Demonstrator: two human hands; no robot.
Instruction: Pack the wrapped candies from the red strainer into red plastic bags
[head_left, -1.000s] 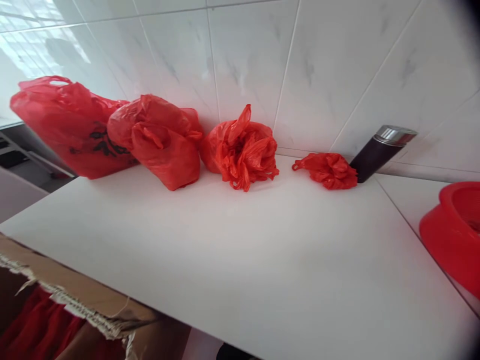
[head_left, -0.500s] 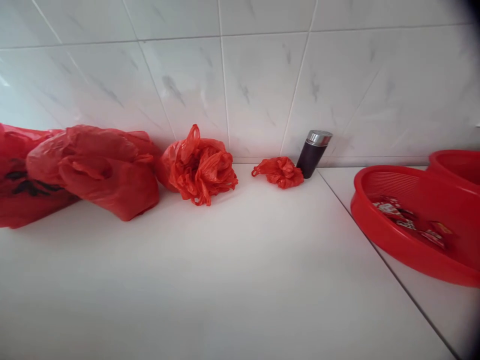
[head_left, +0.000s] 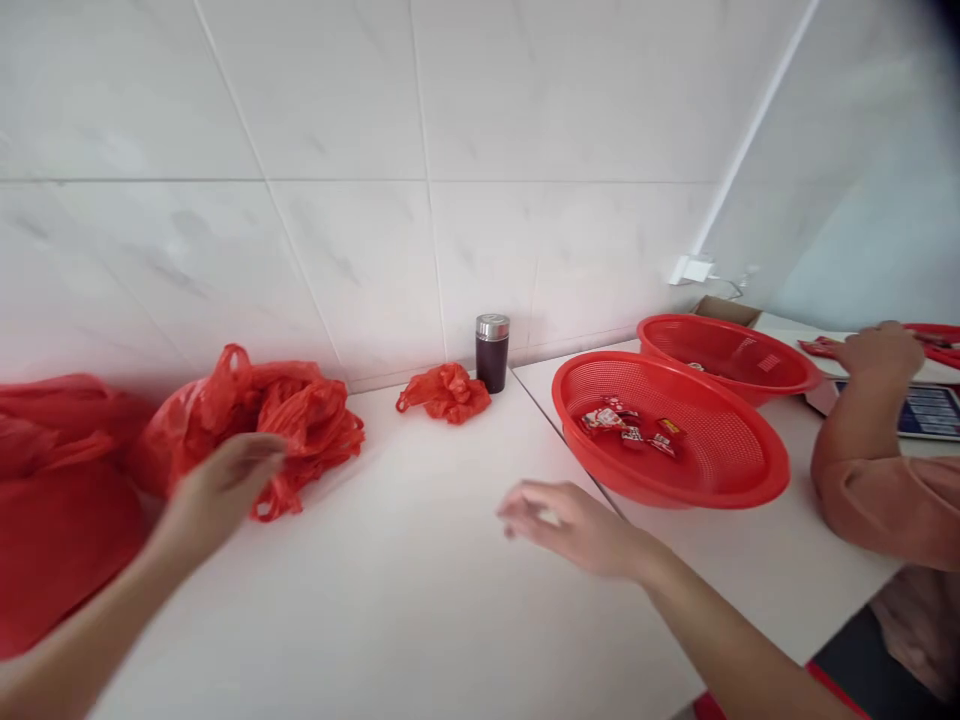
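Observation:
My left hand (head_left: 229, 480) is in front of a crumpled heap of red plastic bags (head_left: 300, 410), fingers stretched forward and slightly blurred. Whether it touches the heap I cannot tell, and nothing shows in its grasp. Over the white table (head_left: 390, 610), my right hand (head_left: 562, 525) has loosely bent fingers with a gap between them and the thumb; it is empty. Just beyond it to the right, a red perforated plastic basket (head_left: 720, 470) contains several small red snack packets (head_left: 634, 435). A small crumpled red plastic bag (head_left: 446, 393) lies by the wall.
A dark tumbler with a silver lid (head_left: 492, 355) stands beside the small bag. Large filled red bags (head_left: 67, 520) occupy the left. Behind the first basket is another red basket (head_left: 750, 350). At right, a co-worker's arm (head_left: 862, 430) reaches over a screened device (head_left: 930, 410).
The view has swung right, bringing both baskets and a co-worker's arm into sight. Both my hands have come into view from below.

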